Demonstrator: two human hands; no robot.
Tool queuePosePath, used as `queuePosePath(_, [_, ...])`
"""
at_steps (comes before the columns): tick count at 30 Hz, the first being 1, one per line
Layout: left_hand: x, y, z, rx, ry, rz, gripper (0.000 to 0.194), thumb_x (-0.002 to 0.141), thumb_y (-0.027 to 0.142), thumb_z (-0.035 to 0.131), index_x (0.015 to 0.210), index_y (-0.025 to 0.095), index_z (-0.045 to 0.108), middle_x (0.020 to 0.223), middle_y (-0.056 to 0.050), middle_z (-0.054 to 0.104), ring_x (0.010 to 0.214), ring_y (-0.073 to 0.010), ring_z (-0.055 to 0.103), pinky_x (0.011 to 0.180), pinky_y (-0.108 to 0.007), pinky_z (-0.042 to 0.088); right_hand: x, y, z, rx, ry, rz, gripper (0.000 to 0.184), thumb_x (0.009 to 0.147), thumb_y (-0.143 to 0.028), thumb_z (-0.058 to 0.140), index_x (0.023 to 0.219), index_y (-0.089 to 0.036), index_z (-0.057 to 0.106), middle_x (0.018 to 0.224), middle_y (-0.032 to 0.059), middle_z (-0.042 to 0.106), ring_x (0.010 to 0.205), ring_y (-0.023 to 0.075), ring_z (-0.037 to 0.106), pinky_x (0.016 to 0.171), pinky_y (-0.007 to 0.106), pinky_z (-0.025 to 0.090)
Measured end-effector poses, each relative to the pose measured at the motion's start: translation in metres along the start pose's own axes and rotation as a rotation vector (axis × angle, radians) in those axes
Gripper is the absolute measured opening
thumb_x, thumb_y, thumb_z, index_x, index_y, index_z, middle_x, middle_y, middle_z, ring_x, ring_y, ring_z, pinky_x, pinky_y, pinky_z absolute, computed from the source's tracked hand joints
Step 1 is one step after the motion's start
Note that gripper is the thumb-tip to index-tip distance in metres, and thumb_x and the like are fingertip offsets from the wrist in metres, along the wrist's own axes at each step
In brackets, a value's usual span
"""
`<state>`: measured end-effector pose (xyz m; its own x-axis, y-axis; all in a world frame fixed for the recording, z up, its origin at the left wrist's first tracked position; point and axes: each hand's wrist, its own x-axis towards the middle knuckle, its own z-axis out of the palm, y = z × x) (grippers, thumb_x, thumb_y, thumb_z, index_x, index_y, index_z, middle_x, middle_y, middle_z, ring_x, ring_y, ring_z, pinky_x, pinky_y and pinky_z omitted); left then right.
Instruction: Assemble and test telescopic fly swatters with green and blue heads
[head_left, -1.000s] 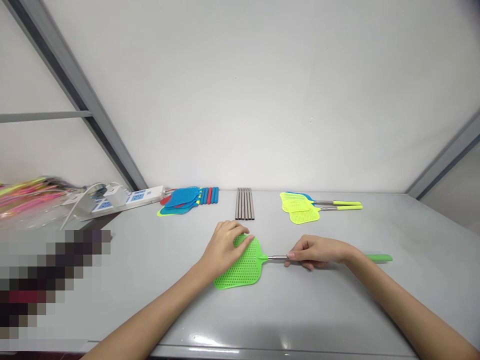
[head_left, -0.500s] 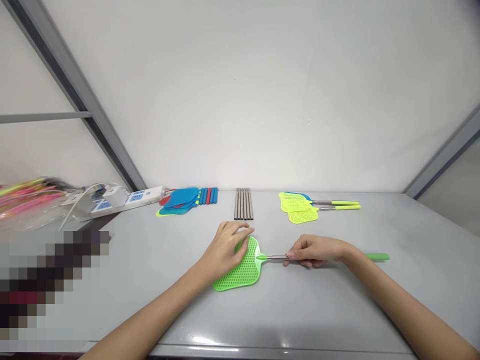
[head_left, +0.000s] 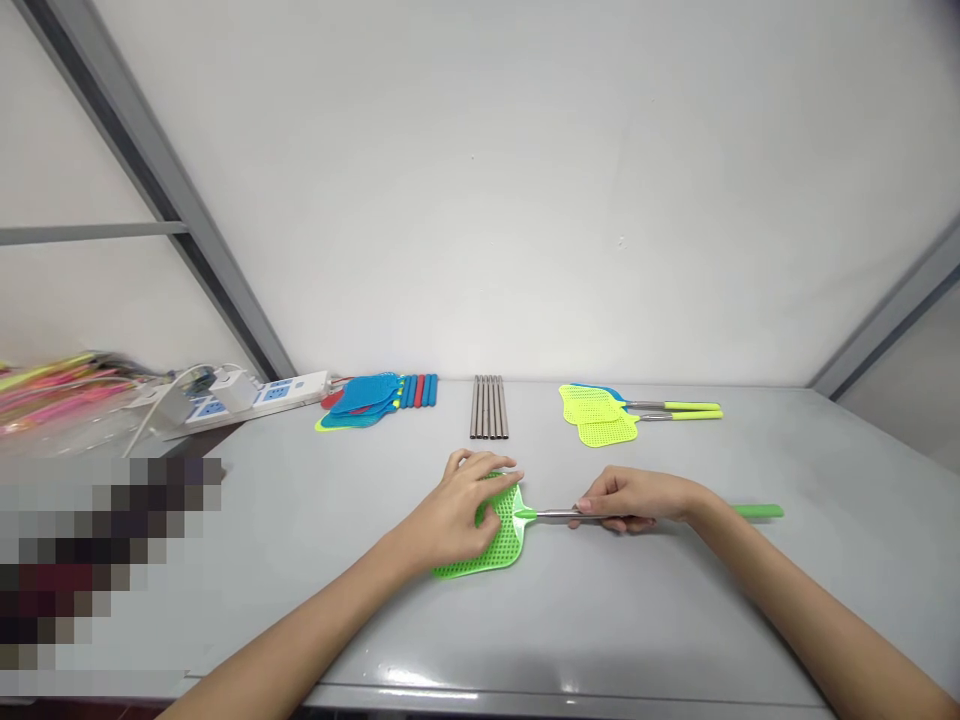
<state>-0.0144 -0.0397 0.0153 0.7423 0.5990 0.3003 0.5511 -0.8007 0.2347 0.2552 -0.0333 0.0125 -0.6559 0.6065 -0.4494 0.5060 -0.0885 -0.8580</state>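
Observation:
A green fly swatter (head_left: 501, 545) lies on the grey table (head_left: 675, 620), its mesh head to the left and its metal rod running right to a green grip (head_left: 759, 511). My left hand (head_left: 457, 510) rests on the mesh head, fingers curled over its top edge, gripping it. My right hand (head_left: 637, 498) pinches the metal rod a little right of the head.
At the back of the table lie a pile of blue and red swatter heads and grips (head_left: 375, 397), a row of metal rods (head_left: 489, 407) and yellow swatters (head_left: 607, 412). A power strip (head_left: 247, 396) and pink packets (head_left: 52, 385) sit at the left.
My left hand has slid further over the mesh head, covering more of it. The right hand holds the rod in nearly the same place.

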Motion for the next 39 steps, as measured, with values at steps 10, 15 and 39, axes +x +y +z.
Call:
queuePosePath(10, [-0.001, 0.006, -0.006, -0.094, -0.132, 0.029, 0.078, 0.058, 0.007, 0.041, 0.133, 0.024, 0.027, 0.127, -0.007, 0.043, 0.117, -0.0261, 0.035, 0.097, -0.043, 0.021, 0.000, 0.000, 0.000, 0.001, 0.003, 0.005, 0.045, 0.078, -0.053, 0.050, 0.095, -0.014, 0.066, 0.050, -0.0060, 0.041, 0.036, 0.0030, 0.028, 0.032, 0.018, 0.020])
queuePosePath(15, [-0.002, 0.009, -0.006, -0.111, -0.146, 0.047, 0.075, 0.060, 0.009, 0.043, 0.132, 0.026, 0.030, 0.124, -0.006, 0.045, 0.114, -0.0268, 0.037, 0.096, -0.043, 0.022, -0.001, 0.000, 0.000, 0.012, 0.007, 0.014, 0.046, 0.078, -0.053, 0.050, 0.095, -0.014, 0.066, 0.050, -0.0061, 0.041, 0.036, 0.0029, 0.028, 0.033, 0.018, 0.020])
queuePosePath(39, [0.001, 0.013, -0.005, -0.136, -0.168, 0.093, 0.064, 0.068, 0.015, 0.049, 0.129, 0.026, 0.037, 0.125, -0.007, 0.044, 0.118, -0.0261, 0.035, 0.099, -0.041, 0.020, 0.001, 0.001, 0.000, 0.033, -0.011, 0.002, 0.039, 0.081, -0.051, 0.047, 0.080, -0.014, 0.057, 0.053, -0.0057, 0.045, 0.036, 0.0025, 0.030, 0.035, 0.018, 0.022])
